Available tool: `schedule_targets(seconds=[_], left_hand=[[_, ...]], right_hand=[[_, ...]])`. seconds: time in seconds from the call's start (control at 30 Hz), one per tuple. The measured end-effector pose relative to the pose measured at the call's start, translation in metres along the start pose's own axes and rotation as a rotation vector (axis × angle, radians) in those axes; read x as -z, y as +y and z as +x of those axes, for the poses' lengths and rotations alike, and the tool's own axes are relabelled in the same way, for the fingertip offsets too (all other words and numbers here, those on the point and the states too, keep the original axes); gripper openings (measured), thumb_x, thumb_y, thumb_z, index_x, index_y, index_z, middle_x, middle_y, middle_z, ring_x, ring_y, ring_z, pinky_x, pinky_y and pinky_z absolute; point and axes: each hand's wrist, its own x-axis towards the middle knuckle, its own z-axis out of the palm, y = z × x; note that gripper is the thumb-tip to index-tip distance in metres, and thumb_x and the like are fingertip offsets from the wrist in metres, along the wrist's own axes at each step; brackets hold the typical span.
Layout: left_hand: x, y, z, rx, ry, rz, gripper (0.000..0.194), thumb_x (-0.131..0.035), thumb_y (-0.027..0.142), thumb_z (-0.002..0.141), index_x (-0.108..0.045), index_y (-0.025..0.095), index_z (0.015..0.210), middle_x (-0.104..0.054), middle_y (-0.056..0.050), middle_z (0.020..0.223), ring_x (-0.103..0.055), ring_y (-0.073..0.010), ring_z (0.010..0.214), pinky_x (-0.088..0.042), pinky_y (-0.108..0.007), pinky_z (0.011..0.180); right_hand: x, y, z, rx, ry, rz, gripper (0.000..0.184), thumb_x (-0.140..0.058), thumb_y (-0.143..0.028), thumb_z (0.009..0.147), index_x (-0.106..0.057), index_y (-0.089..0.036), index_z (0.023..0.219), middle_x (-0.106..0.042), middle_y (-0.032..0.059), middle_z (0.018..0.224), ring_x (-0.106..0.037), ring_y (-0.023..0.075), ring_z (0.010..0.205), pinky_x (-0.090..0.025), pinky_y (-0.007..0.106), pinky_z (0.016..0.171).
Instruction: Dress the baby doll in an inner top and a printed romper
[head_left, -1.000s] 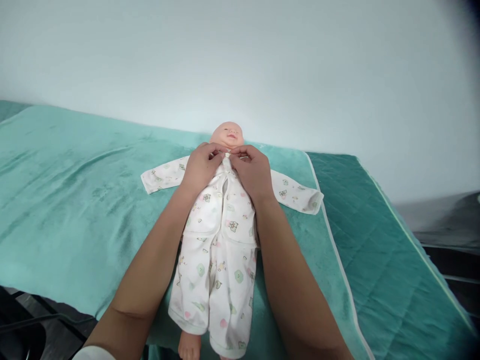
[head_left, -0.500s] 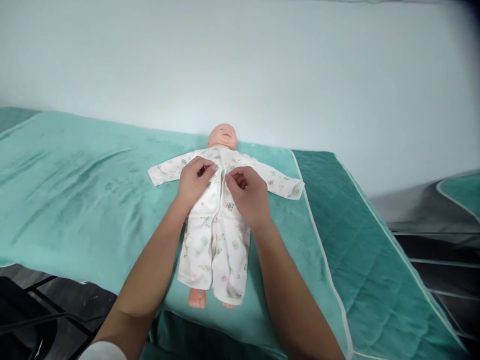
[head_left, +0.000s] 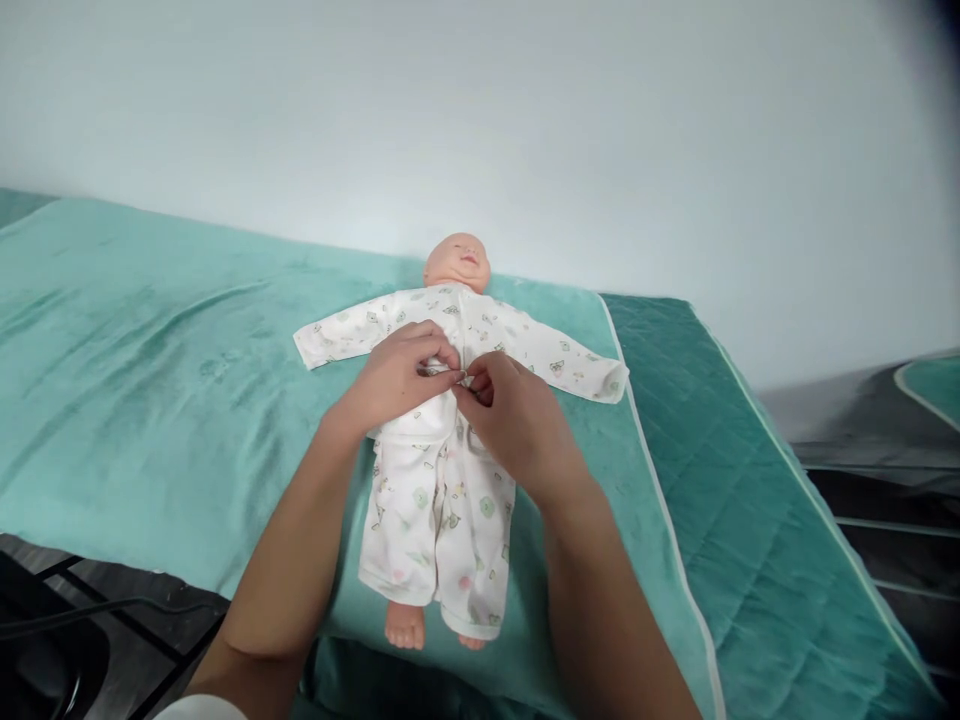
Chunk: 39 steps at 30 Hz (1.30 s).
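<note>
Both hands have moved from the chest towards the belly of the bald, pink plastic doll (head_left: 457, 262), farther from its head, and their fingertips, a little apart half a second ago, now meet. Taking the doll's head as landmark, the white cloth jacket with small printed motifs (head_left: 517, 335) lies just below it, sleeves spread to either side. Its front opening runs lengthwise from under the head towards the feet, roughly away from the wearer, so the two hands face each other across that line. The left hand (head_left: 405, 375) comes in from the left, the right hand (head_left: 521, 425) from the right with its back over the lower jacket; neither is clearly nearer the opening. Each grip is nearly closed, thumb against finger, and appears to pinch a jacket edge; the fastening between them is too small to make out. Farther from the head are the white printed trousers (head_left: 472, 530), and under everything spreads the pale green plush blanket (head_left: 165, 400).
</note>
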Motion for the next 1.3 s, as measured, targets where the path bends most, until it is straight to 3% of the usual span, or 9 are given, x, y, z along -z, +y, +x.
schedule_targets(seconds=[0.17, 0.37, 0.47, 0.57, 0.7, 1.13, 1.3], left_hand=[[0.000, 0.001, 0.000, 0.018, 0.014, -0.039, 0.009, -0.063, 0.021, 0.084, -0.070, 0.022, 0.081, -0.065, -0.003, 0.098, -0.052, -0.0138, 0.078, -0.045, -0.029, 0.072], [-0.001, 0.003, 0.001, 0.005, 0.010, -0.028, 0.005, -0.065, 0.024, 0.085, -0.070, 0.023, 0.084, -0.065, -0.003, 0.095, -0.054, -0.0157, 0.083, -0.043, -0.029, 0.072], [-0.001, 0.002, 0.001, 0.006, 0.005, -0.045, 0.007, -0.067, 0.028, 0.085, -0.070, 0.022, 0.082, -0.065, -0.003, 0.090, -0.053, -0.0149, 0.078, -0.042, -0.029, 0.070], [0.001, 0.000, 0.001, 0.046, 0.037, -0.113, 0.011, -0.068, 0.031, 0.087, -0.070, 0.022, 0.083, -0.064, -0.002, 0.085, -0.049, -0.0131, 0.072, -0.039, -0.028, 0.067], [0.003, 0.000, -0.001, 0.103, 0.078, -0.237, 0.017, -0.072, 0.038, 0.085, -0.070, 0.021, 0.085, -0.065, -0.002, 0.080, -0.052, -0.0130, 0.071, -0.041, -0.028, 0.066], [-0.003, 0.007, -0.003, 0.102, 0.020, -0.378, 0.016, -0.073, 0.034, 0.087, -0.069, 0.019, 0.086, -0.066, -0.001, 0.076, -0.060, -0.0129, 0.073, -0.046, -0.026, 0.068], [-0.006, 0.010, -0.003, 0.102, 0.009, -0.390, 0.015, -0.070, 0.032, 0.088, -0.063, 0.019, 0.091, -0.065, 0.000, 0.079, -0.061, -0.0123, 0.075, -0.047, -0.026, 0.072]], right_hand=[[0.005, 0.003, 0.000, 0.038, 0.027, 0.020, 0.013, -0.060, -0.026, 0.090, -0.053, -0.024, 0.080, -0.061, 0.0021, 0.078, -0.054, 0.0186, 0.069, -0.037, 0.032, 0.064], [0.008, 0.003, 0.002, 0.059, 0.016, -0.048, 0.022, -0.059, -0.023, 0.089, -0.047, -0.023, 0.071, -0.056, 0.0010, 0.073, -0.049, 0.0174, 0.067, -0.034, 0.032, 0.063], [0.007, 0.009, 0.006, 0.072, 0.012, 0.109, 0.020, -0.060, -0.023, 0.087, -0.051, -0.023, 0.070, -0.054, -0.0013, 0.068, -0.048, 0.0155, 0.065, -0.036, 0.031, 0.064], [0.004, 0.018, 0.011, 0.005, 0.016, 0.441, 0.013, -0.065, -0.030, 0.086, -0.061, -0.023, 0.077, -0.058, -0.0023, 0.069, -0.049, 0.0137, 0.065, -0.038, 0.029, 0.063], [0.000, 0.025, 0.014, -0.070, 0.000, 0.762, 0.019, -0.074, -0.040, 0.082, -0.067, -0.022, 0.083, -0.061, -0.0016, 0.075, -0.053, 0.0129, 0.068, -0.042, 0.028, 0.063], [-0.004, 0.028, 0.013, -0.062, -0.063, 0.954, 0.030, -0.087, -0.043, 0.073, -0.074, -0.022, 0.090, -0.069, -0.0002, 0.081, -0.062, 0.0133, 0.074, -0.051, 0.027, 0.068], [-0.003, 0.026, 0.014, -0.058, -0.116, 0.969, 0.037, -0.090, -0.045, 0.070, -0.072, -0.021, 0.092, -0.067, -0.0006, 0.077, -0.059, 0.0115, 0.067, -0.051, 0.026, 0.060]])
